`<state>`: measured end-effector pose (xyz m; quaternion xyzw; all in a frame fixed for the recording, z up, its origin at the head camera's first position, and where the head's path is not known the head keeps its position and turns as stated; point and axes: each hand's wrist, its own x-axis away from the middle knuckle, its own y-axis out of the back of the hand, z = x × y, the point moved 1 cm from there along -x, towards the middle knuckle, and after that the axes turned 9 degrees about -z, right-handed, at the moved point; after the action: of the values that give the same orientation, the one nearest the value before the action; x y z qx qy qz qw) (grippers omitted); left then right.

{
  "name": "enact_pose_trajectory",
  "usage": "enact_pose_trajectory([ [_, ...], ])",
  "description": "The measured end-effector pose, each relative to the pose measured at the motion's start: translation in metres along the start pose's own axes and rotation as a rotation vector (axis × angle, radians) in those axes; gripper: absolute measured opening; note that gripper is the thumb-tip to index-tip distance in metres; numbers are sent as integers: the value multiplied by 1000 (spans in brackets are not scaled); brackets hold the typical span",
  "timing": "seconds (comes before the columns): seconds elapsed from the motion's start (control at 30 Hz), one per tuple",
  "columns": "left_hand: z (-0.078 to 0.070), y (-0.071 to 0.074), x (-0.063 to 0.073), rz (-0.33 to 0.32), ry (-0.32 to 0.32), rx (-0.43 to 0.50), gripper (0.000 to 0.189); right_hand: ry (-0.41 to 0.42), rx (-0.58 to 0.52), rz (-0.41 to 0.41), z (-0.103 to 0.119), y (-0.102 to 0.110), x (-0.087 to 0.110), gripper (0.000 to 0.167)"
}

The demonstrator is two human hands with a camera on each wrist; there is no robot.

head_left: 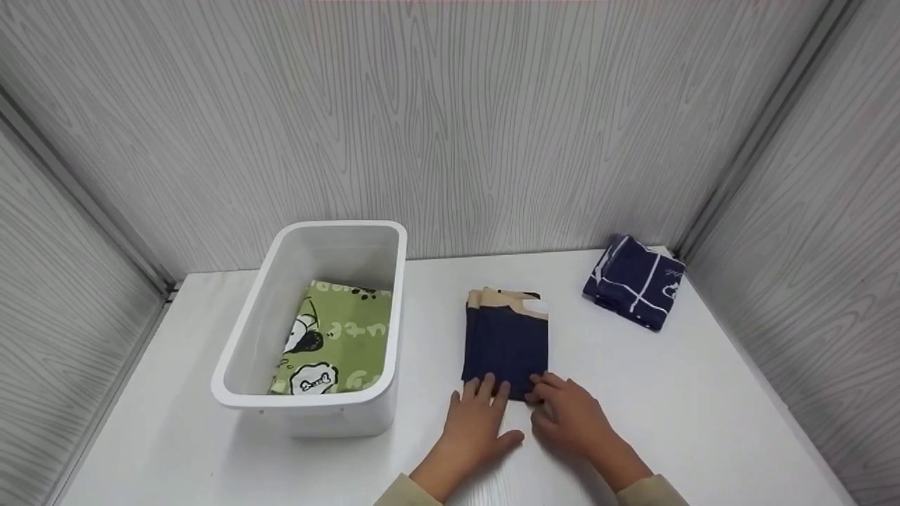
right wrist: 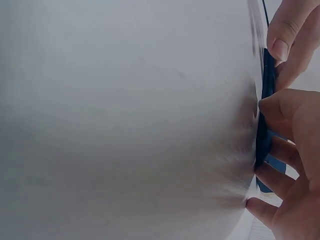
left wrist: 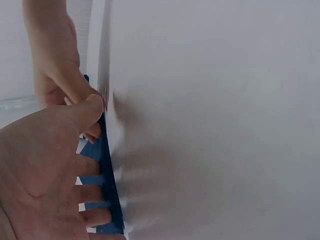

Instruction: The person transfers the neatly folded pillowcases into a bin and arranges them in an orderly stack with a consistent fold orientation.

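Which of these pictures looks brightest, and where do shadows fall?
Head view: brightest, with a soft shadow on the white table around the foot of the bin; left wrist view: greyer, with blurry shadows beside the left hand; right wrist view: also dim, with smudgy shadows beside the right hand.

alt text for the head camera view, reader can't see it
A person's left hand and right hand touch the near end of a folded navy-and-tan cloth on a white table. To its left, a white bin holds a green patterned cloth; toward the back right lies a folded navy cloth with white lines.
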<state>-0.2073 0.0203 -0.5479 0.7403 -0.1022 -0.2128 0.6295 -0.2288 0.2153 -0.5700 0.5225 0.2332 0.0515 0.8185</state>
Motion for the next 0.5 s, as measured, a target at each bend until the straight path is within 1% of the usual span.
enact_pose_trajectory([
  [0.07,7,0,-2,-9,-7,72,72,-6,5,9,0,-1,-1,18],
  [0.13,13,1,-4,-34,-4,173,65,-14,-2,15,-1,-1,-1,20],
  [0.17,16,2,-4,-43,11,247,61,-25,-14,18,-1,0,-1,20],
  [0.23,22,2,-6,-85,51,415,53,-49,-52,14,-2,0,-1,21],
  [0.33,29,2,-7,-181,144,670,44,-101,-121,-1,-4,2,0,20],
  [0.4,33,2,-8,-239,219,813,42,-139,-171,-24,-5,3,1,22],
  [0.43,35,1,-10,-258,266,877,43,-156,-199,-42,-5,3,1,23],
  [0.5,38,3,-13,-276,384,996,46,-188,-273,-103,-6,4,-1,27],
])
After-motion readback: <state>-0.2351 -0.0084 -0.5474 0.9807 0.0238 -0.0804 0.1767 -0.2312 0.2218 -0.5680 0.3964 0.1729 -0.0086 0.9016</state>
